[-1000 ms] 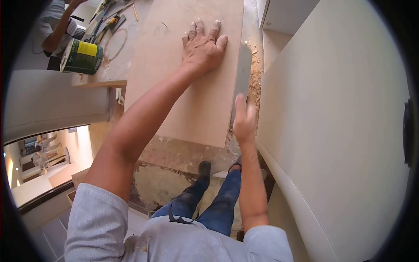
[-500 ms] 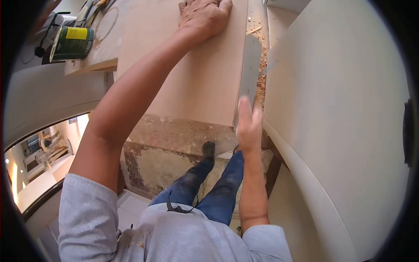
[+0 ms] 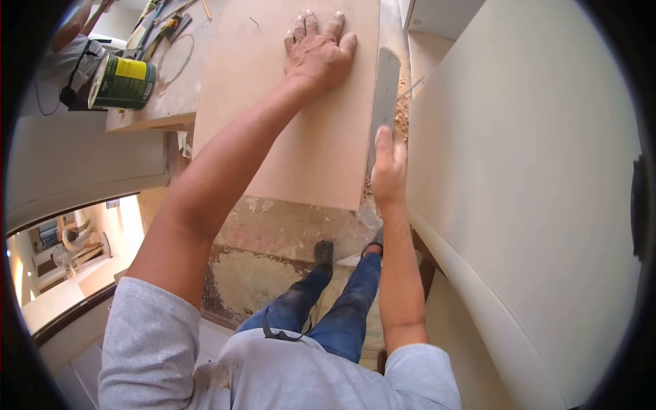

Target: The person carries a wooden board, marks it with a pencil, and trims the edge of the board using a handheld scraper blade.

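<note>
My left hand [image 3: 319, 58] lies flat on a pale wooden board [image 3: 314, 150], its dusty fingers spread near the far part. Beside the board's right edge runs a long grey flat tool [image 3: 387, 85] with a rounded far end. Around its near part my right hand [image 3: 389, 167] is closed, slightly blurred, with the thumb side up. The tool's underside and whatever part lies inside the hand are hidden.
Wood shavings [image 3: 402, 116] lie right of the tool, beside a large pale panel [image 3: 526, 171]. A green can [image 3: 123, 82] and hand tools [image 3: 164, 31] rest on the left bench [image 3: 137, 121]. Another person [image 3: 72, 58] is at the upper left.
The view dipped, then rose again, bringing my left hand's fingers back in sight. My left hand stays on the board. My right hand and the grey tool sit slightly farther forward than half a second ago.
</note>
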Demonstrator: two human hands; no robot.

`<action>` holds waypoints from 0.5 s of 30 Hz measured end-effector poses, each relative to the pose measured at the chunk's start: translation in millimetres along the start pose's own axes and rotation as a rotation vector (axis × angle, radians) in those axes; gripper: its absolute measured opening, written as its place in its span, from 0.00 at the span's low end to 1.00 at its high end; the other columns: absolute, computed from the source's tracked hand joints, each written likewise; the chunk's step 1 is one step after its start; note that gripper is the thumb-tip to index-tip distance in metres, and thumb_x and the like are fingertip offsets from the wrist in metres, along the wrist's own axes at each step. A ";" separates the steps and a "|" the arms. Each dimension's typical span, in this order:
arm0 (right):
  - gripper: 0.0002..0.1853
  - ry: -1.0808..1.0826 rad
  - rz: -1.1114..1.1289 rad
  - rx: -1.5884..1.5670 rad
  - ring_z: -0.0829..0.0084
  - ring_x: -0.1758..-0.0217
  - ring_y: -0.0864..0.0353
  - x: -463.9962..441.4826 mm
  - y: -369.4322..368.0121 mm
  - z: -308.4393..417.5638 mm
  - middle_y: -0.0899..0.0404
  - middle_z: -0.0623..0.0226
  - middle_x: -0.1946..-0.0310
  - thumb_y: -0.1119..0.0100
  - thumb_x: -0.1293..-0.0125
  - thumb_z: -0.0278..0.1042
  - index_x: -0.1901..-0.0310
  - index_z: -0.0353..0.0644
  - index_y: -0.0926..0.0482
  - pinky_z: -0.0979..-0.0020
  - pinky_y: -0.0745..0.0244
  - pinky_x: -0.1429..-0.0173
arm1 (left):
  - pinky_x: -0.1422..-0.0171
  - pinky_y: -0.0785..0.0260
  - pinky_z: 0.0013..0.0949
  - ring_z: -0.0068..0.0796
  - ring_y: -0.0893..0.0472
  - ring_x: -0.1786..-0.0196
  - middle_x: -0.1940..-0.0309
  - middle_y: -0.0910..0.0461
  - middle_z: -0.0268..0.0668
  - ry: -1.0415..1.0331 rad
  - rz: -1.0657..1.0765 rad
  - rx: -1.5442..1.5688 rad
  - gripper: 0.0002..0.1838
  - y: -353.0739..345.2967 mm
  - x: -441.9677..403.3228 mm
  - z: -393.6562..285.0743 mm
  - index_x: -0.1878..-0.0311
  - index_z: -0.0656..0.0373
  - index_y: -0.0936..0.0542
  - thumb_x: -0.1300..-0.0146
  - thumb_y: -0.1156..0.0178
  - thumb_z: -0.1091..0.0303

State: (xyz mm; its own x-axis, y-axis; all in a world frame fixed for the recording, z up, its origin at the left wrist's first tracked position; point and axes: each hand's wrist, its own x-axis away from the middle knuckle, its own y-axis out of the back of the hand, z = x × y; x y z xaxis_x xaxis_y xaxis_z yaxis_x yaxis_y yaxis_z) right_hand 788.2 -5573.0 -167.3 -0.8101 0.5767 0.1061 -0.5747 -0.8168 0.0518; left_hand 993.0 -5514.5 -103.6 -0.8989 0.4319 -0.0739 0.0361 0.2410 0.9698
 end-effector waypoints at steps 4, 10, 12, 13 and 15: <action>0.29 0.052 -0.010 0.036 0.58 0.60 0.18 -116.8 -18.6 11.6 0.17 0.48 0.65 0.52 0.20 0.54 0.53 0.26 0.21 0.58 0.24 0.51 | 0.12 0.64 0.53 0.54 0.52 0.14 0.17 0.49 0.58 -0.018 -0.101 -0.019 0.37 -27.9 -16.5 18.1 0.18 0.43 0.37 0.24 0.58 0.38; 0.29 -0.005 0.022 -0.014 0.56 0.56 0.17 -114.5 -20.6 12.4 0.16 0.49 0.61 0.52 0.19 0.53 0.50 0.26 0.21 0.58 0.24 0.47 | 0.15 0.56 0.57 0.64 0.45 0.18 0.21 0.44 0.65 0.013 -0.010 0.007 0.36 -8.0 -1.2 1.8 0.19 0.53 0.35 0.24 0.57 0.44; 0.27 -0.160 0.067 0.024 0.59 0.56 0.19 -24.9 -3.2 -8.9 0.18 0.52 0.59 0.52 0.19 0.52 0.49 0.28 0.22 0.59 0.25 0.47 | 0.15 0.56 0.57 0.64 0.45 0.18 0.21 0.44 0.65 -0.017 -0.045 -0.016 0.35 -11.1 -4.1 4.2 0.20 0.53 0.35 0.24 0.56 0.44; 0.24 -0.035 0.028 -0.015 0.60 0.55 0.20 27.0 0.9 -13.1 0.19 0.52 0.59 0.51 0.18 0.49 0.47 0.28 0.24 0.59 0.25 0.47 | 0.14 0.57 0.57 0.64 0.45 0.18 0.20 0.44 0.65 -0.009 -0.034 -0.028 0.36 -11.3 -2.2 3.8 0.19 0.52 0.36 0.24 0.57 0.44; 0.18 -0.299 0.157 -0.139 0.75 0.71 0.23 114.4 25.7 9.3 0.23 0.64 0.70 0.52 0.17 0.45 0.52 0.36 0.25 0.72 0.27 0.66 | 0.14 0.57 0.57 0.64 0.45 0.17 0.20 0.44 0.64 -0.004 -0.031 -0.007 0.36 -4.5 -2.4 0.2 0.19 0.52 0.37 0.23 0.57 0.44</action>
State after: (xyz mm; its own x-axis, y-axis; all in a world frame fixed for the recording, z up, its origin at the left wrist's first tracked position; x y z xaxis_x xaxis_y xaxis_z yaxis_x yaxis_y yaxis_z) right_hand 681.9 -5528.2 -144.6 -0.8319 0.3961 0.3887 -0.4727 -0.8728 -0.1221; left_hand 995.1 -5516.5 -107.8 -0.8976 0.4283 -0.1045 0.0057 0.2483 0.9687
